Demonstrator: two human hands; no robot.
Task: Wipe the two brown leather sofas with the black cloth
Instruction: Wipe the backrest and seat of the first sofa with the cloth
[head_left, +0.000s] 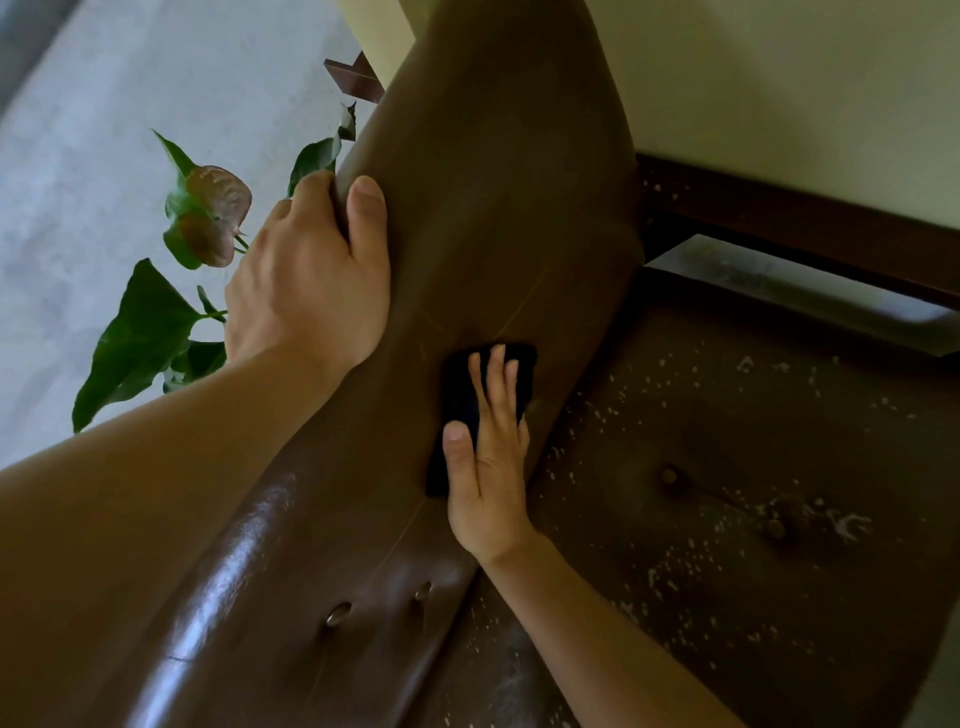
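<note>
Probably to steady the padded brown leather sofa backrest (493, 182) against wiping pressure, the left hand (311, 270) grips its top edge, thumb in front, fingers curled behind, while the right hand (488, 467), fingers straight and slightly spread, presses the folded black cloth (456, 395) flat on its front.

sofa (493, 208): glossy brown leather, flaking seat | cloth (462, 400): matt black
</note>
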